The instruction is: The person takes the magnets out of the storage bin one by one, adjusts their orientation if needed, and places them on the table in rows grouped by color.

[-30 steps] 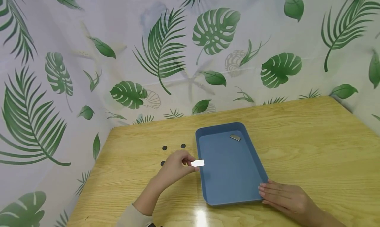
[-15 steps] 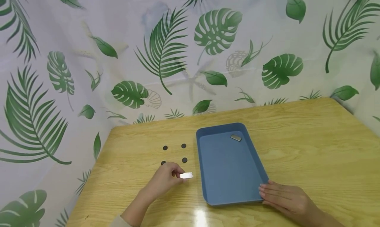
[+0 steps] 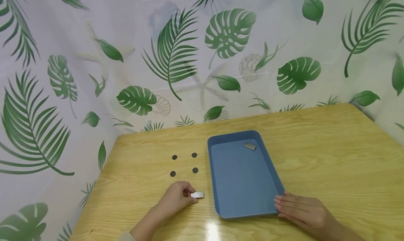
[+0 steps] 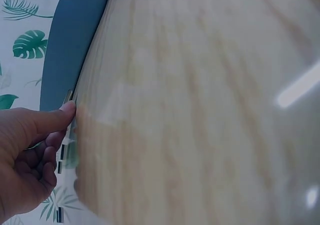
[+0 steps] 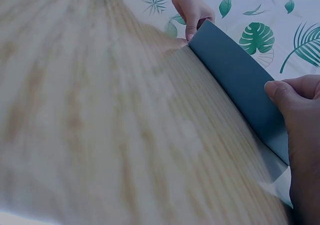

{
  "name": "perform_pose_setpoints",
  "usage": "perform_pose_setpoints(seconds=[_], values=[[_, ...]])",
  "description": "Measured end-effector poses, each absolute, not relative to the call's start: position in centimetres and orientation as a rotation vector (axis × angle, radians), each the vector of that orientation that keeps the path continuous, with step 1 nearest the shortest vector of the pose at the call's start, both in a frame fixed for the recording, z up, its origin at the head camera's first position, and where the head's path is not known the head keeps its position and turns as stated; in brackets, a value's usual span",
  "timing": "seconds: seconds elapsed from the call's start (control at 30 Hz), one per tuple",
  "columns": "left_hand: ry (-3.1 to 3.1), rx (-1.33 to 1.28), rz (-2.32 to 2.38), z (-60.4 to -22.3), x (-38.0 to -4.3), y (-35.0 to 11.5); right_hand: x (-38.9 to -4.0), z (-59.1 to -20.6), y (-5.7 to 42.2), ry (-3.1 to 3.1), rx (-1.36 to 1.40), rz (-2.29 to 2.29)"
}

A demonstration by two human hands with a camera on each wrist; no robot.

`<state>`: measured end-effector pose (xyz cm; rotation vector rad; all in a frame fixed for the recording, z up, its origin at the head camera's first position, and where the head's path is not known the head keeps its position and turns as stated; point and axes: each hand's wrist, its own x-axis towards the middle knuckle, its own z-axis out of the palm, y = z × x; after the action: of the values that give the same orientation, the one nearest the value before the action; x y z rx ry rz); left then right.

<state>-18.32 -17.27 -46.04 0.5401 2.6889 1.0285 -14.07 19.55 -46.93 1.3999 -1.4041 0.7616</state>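
Observation:
In the head view my left hand [image 3: 176,196] pinches a small flat silver bar [image 3: 197,194] between thumb and fingers, low over the table left of the blue tray [image 3: 215,199]. Seen from the left wrist, the bar [image 4: 69,96] is edge-on beyond the thumb tip, close to the tabletop. My right hand [image 3: 304,211] rests with straight fingers against the tray's near right corner. From the right wrist, the thumb [image 5: 277,92] lies at the tray's rim. A second silver-grey bar [image 3: 250,146] lies inside the tray at its far right.
Several black discs, such as the far right disc [image 3: 194,155] and the near left disc [image 3: 173,173], lie on the wooden table [image 3: 322,150] left of the tray. A leaf-patterned cloth [image 3: 202,59] hangs behind the table and at its sides.
My left hand has moved from the tray's left edge back toward me and down, carrying the silver bar. All the discs now show. The right hand and tray stay where they were.

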Motion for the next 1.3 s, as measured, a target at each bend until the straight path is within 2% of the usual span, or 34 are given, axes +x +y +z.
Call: perform_pose_setpoints(seconds=[0.47, 1.3], values=[[2.68, 0.492, 1.107, -46.6, -18.4, -17.4, -14.1, -47.4, 19.5, -1.392, 1.403, 0.761], [2.824, 0.52, 0.847, -46.5, -18.7, -17.3, -14.0, -48.0, 19.6, -1.391, 1.413, 0.765]])
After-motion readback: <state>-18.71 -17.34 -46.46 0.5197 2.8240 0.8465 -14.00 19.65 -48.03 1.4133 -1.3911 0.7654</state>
